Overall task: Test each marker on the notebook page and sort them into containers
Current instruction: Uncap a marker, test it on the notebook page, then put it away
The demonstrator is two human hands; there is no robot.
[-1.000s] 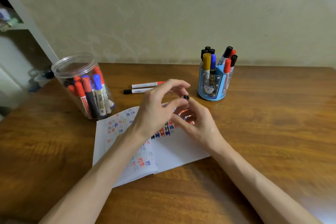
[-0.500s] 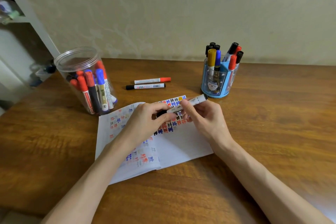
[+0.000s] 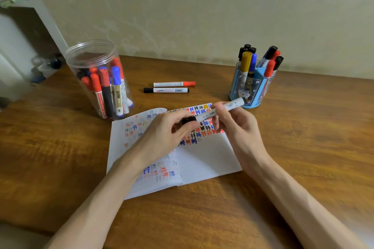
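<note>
Over the notebook (image 3: 206, 157), fingers of the right hand (image 3: 240, 129) grip a white marker (image 3: 233, 104); those of the left hand (image 3: 166, 135) pinch its black cap (image 3: 187, 121). A jerky pull could streak ink across skin.

The black-capped white plastic marker (image 3: 234, 104) has small dark print on its barrel. The open white paper notebook (image 3: 206, 159) carries rows of red, blue, black and yellow marks, and the round blue plastic pen holder (image 3: 258, 87) bears a white cartoon figure
</note>
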